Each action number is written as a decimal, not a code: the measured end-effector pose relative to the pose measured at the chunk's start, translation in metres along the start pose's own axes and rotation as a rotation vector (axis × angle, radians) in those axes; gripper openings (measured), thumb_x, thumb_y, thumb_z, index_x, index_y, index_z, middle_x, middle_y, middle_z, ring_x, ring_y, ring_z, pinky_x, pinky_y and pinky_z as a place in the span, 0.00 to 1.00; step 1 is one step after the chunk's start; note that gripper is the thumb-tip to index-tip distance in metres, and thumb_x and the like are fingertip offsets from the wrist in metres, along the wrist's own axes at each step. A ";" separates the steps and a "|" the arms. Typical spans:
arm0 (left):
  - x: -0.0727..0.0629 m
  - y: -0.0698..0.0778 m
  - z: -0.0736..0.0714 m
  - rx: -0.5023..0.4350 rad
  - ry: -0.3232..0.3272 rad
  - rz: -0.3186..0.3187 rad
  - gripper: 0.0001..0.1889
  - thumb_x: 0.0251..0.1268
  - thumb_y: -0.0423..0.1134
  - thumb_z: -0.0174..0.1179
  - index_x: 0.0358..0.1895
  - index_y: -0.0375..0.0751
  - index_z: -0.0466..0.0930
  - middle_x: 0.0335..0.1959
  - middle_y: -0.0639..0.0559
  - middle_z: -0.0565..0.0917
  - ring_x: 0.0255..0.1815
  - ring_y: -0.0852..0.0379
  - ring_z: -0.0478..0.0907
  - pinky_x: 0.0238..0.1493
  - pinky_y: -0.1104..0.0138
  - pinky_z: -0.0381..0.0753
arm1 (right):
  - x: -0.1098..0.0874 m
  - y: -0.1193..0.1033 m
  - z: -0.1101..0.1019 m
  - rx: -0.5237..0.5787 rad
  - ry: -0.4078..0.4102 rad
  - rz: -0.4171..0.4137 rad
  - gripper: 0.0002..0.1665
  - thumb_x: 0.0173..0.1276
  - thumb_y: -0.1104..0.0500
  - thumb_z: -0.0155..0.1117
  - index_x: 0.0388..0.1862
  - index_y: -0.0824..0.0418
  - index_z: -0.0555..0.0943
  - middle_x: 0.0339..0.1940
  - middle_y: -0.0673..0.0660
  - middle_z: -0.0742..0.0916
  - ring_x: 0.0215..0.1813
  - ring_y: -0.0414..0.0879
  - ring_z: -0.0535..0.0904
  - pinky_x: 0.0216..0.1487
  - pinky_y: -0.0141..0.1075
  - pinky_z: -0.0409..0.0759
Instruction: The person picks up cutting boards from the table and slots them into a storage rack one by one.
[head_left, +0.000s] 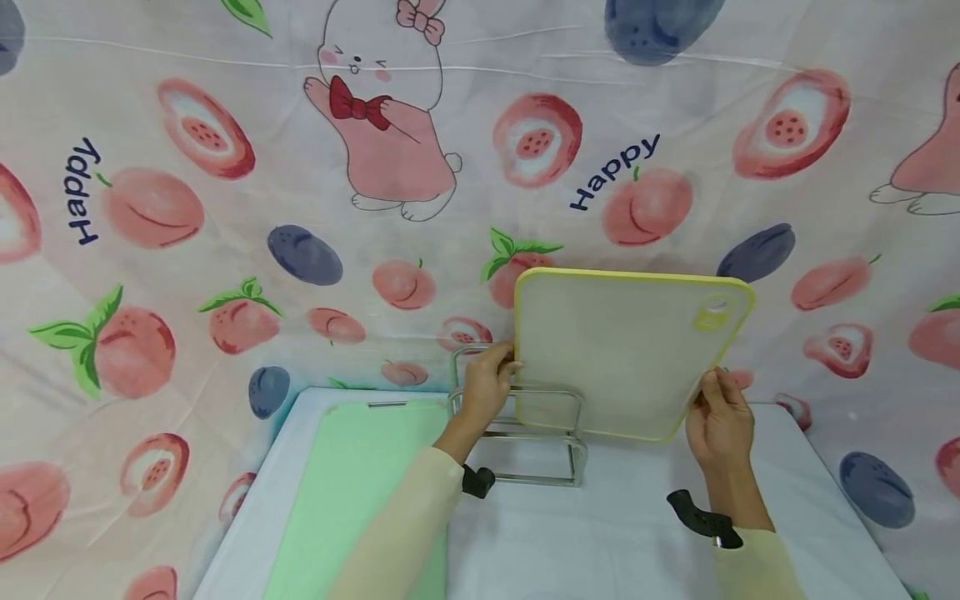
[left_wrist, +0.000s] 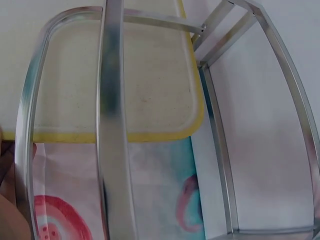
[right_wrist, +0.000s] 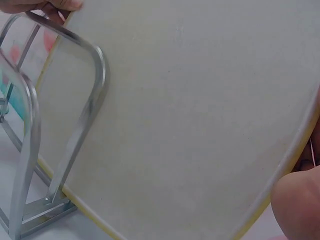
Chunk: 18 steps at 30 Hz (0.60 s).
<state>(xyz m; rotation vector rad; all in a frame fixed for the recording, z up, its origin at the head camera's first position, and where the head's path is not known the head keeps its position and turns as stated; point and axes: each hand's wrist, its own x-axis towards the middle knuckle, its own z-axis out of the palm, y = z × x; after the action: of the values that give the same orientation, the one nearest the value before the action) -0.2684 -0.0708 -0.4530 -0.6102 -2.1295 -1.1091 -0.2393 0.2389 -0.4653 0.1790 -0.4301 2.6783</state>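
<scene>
The off-white rectangular board with a yellow rim and a cut-out grip in its upper right corner [head_left: 600, 350] is held up at a tilt above the table, its lower left part behind the front loop of a silver metal rack [left_wrist: 112, 115]. That loop crosses the board's face; whether the lower edge touches the rack's base is hard to make out. The left hand [head_left: 486, 383] grips the board's left edge beside the rack, and the right hand [head_left: 723, 425] pinches its slanting right edge, some fingers hidden behind it. The left wrist view catches only a sliver of the left hand; the right wrist view cuts off the right hand at the frame's edge.

To the left, a pale green rectangular board [head_left: 352, 492] lies flat on the white-covered table [head_left: 555, 542], partly covered by a cream sleeve [head_left: 405, 525] and cut off below. Behind, a fruit-and-rabbit printed cloth [head_left: 255, 50] reads "Happy" in dark blue lettering [head_left: 615, 171] twice, once running nearly vertical. The rabbit figure at the right is cut off.
</scene>
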 end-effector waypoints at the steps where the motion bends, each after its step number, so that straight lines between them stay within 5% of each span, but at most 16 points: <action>1: 0.000 0.000 -0.001 0.001 0.002 0.000 0.07 0.56 0.32 0.64 0.36 0.32 0.79 0.30 0.44 0.82 0.27 0.53 0.79 0.29 0.68 0.78 | 0.000 0.001 -0.001 -0.016 -0.007 -0.004 0.11 0.65 0.79 0.51 0.35 0.78 0.82 0.34 0.65 0.82 0.38 0.51 0.79 0.44 0.35 0.78; 12: 0.002 -0.013 -0.012 -0.006 0.024 0.037 0.06 0.55 0.31 0.65 0.35 0.33 0.81 0.29 0.45 0.83 0.26 0.54 0.79 0.27 0.68 0.79 | -0.004 0.012 -0.001 -0.245 -0.004 -0.108 0.08 0.60 0.78 0.59 0.38 0.79 0.82 0.30 0.64 0.84 0.32 0.50 0.81 0.35 0.34 0.81; 18: -0.001 -0.015 -0.020 0.004 0.012 0.010 0.08 0.55 0.31 0.65 0.38 0.31 0.81 0.31 0.43 0.83 0.29 0.51 0.81 0.30 0.66 0.80 | -0.008 0.016 0.001 -0.342 0.041 -0.052 0.08 0.61 0.75 0.61 0.38 0.76 0.83 0.32 0.62 0.85 0.33 0.48 0.80 0.38 0.32 0.80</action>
<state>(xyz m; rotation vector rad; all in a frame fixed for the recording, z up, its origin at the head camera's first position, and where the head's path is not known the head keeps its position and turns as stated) -0.2714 -0.0952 -0.4531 -0.6101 -2.1155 -1.1006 -0.2393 0.2219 -0.4702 0.0324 -0.8467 2.5055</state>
